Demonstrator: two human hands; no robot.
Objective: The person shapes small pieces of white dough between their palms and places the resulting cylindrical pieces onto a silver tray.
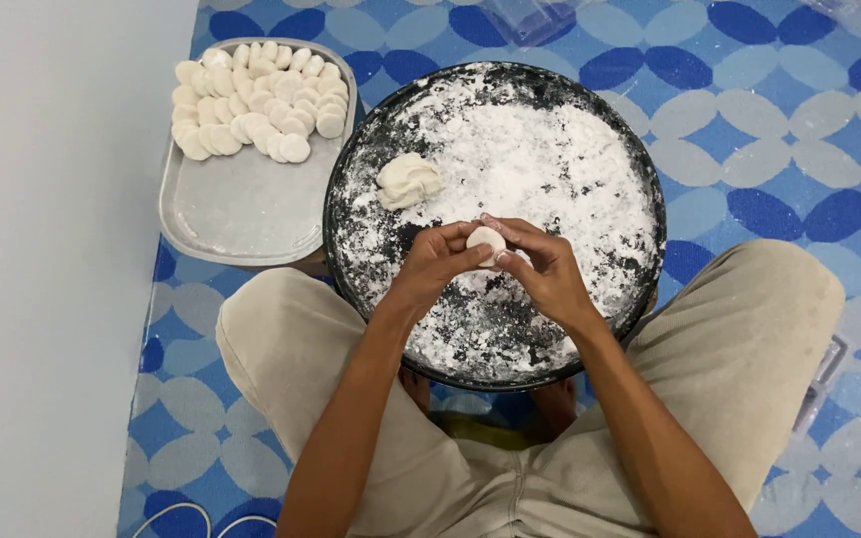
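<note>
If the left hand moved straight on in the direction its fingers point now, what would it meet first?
The left hand points toward the right hand, so it would first press further into the small dough disc both hands hold, then probably meet the right hand's fingers.

Floor (779,130): covered by a mat patterned in blue and pale ovals, with a plain grey strip along its left edge. Directly on it: one round dark tray (650,179), dusted with white flour; one rectangular metal tray (241,204) just beside it on the left, their rims close; one white cord (166,513) at the lower left; clear plastic (525,18) at the top edge.
</note>
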